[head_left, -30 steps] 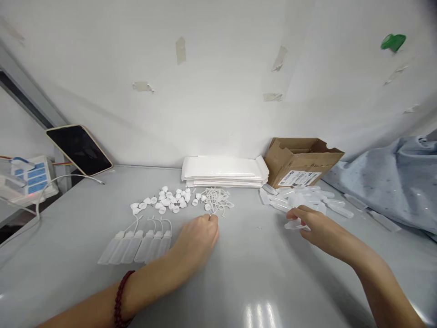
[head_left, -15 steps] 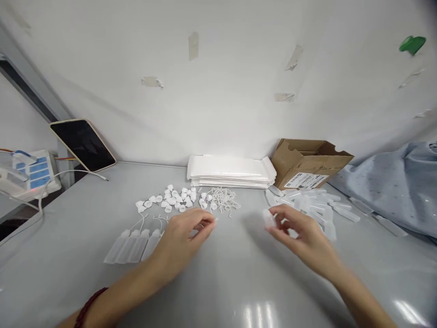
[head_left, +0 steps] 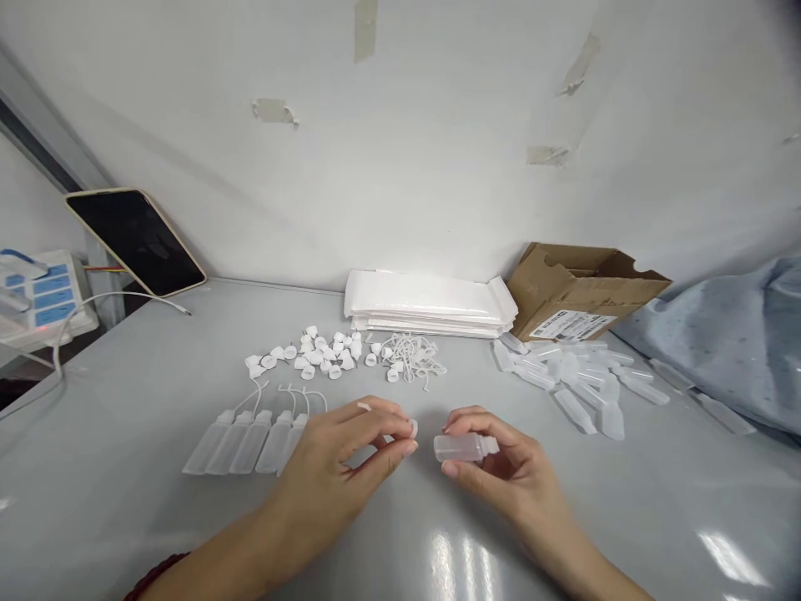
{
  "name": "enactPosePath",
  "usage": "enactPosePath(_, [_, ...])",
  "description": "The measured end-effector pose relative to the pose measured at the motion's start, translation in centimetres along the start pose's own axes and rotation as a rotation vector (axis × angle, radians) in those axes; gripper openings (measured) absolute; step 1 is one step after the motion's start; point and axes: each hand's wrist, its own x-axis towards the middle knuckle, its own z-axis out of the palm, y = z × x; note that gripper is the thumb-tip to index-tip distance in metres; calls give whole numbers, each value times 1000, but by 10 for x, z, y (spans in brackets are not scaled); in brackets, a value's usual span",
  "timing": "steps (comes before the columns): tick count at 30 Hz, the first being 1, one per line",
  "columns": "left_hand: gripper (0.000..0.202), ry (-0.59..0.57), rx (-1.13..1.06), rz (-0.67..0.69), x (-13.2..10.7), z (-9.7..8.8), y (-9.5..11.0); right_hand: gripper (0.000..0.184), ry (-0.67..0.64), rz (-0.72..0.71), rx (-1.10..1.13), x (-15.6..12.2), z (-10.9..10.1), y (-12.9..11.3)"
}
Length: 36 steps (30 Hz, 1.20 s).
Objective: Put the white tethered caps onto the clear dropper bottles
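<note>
My right hand (head_left: 501, 455) grips a small translucent plastic bottle (head_left: 461, 448) between thumb and fingers. The bottle lies sideways, its threaded neck pointing right and its base toward my left hand. My left hand (head_left: 360, 442) pinches a small whitish piece (head_left: 413, 428), mostly covered by the fingertips; it looks like a cap, but I cannot be sure. Beside my left wrist, several bottles (head_left: 216, 442) lie in a row with thin white cords rising from their necks. White caps (head_left: 322, 355) are heaped beyond that hand, next to a tangle of white cords (head_left: 416, 359).
Loose bottles (head_left: 585, 380) are piled at the right, in front of an open cardboard box (head_left: 576, 292). White padded packets (head_left: 429, 305) are stacked against the wall. A phone (head_left: 138, 242) leans at the left near a power strip (head_left: 53, 292). Grey-blue cloth (head_left: 732, 334) bunches at the far right.
My right hand has come left and nearer with the bottle, turning it sideways. My left hand has shifted slightly right and down. The view has tilted a little.
</note>
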Motion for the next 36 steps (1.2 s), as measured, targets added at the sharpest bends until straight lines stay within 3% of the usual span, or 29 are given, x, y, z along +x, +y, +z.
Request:
enactPosePath(6, [16,-53,-10,13,-5,6,-1,16,-78,-2,-225,-2,-3,-6])
enactPosePath(13, [17,-71,12,95,-5,9,1,17,-275,-211,-469,-11,3,-2])
enactPosePath(18, [17,-78,9,118,-6,10,-1,21,-253,-314,-514,-10,4,-2])
enactPosePath(24, [13,-108,-55,49,-5,9,2,36,-247,-454,-598,-11,2,1])
enactPosePath(30, [13,-168,-78,26,-6,8,6,39,-205,-626,-692,-11,1,5])
enactPosePath(36, [13,-162,-80,69,-8,9,6,40,-216,-674,-754,-11,0,11])
